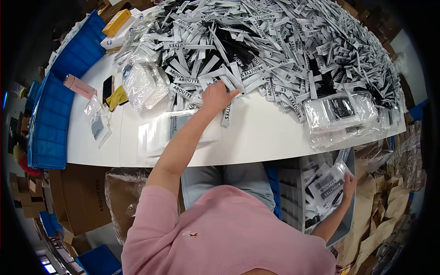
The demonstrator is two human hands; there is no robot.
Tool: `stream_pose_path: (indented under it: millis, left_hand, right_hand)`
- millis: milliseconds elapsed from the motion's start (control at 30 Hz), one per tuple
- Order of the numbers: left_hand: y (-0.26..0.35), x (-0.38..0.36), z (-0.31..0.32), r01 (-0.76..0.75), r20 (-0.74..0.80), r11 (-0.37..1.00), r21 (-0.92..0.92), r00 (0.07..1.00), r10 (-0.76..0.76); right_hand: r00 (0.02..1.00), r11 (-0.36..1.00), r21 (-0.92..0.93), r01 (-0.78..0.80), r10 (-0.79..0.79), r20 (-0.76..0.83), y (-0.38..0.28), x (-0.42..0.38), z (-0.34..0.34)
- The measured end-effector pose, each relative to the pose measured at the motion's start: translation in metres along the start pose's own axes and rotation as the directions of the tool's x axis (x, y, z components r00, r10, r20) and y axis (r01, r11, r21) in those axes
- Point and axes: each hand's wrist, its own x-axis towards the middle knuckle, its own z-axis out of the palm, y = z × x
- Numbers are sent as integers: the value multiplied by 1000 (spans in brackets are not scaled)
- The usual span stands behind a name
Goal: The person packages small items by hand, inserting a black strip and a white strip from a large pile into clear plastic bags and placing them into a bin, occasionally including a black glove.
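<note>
My left hand (219,97) is at the near edge of a big pile of slim white-and-black printed sachets (279,55). Its fingers are curled down on a few sachets, with the thumb out to the right. Under my left forearm lies a stack of clear plastic bags (156,133) with a grey printed label. Low on the right, my right hand (349,185) is inside a grey crate (293,201), its fingers closed at the edge of a clear printed bag (327,185). Part of that hand's grip is hidden.
Blue bins (48,119) line the table's left edge. Near them are a pink bottle (80,86), a phone (108,88), yellow gloves (118,98) and wrapped bag bundles (144,85). Another bag bundle (339,112) lies at the right. Brown paper (378,215) is beside the crate.
</note>
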Motion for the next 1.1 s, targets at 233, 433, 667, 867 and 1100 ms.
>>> stream_pose_path:
  millis: [233,433,667,867,1100]
  left_hand:
    - [2,37,10,237,307,971,-19,926,-220]
    - [16,33,16,250,162,968,17,955,-250]
    - [-9,2,-10,82,216,942,-326,976,-10]
    - [10,-83,-40,223,491,695,-684,845,212]
    - [-2,-143,-55,271,459,618,-738,873,166]
  right_hand:
    - [754,994,51,97,-39,-656,14,-9,45]
    - [635,752,93,652,-476,-609,-191,-29,98]
    - [829,561,697,447,-552,-86,-291,-53,160]
    - [676,395,800,452,-736,-19,-378,-77,210]
    - [883,404,892,202,-469,13,-399,-68,229]
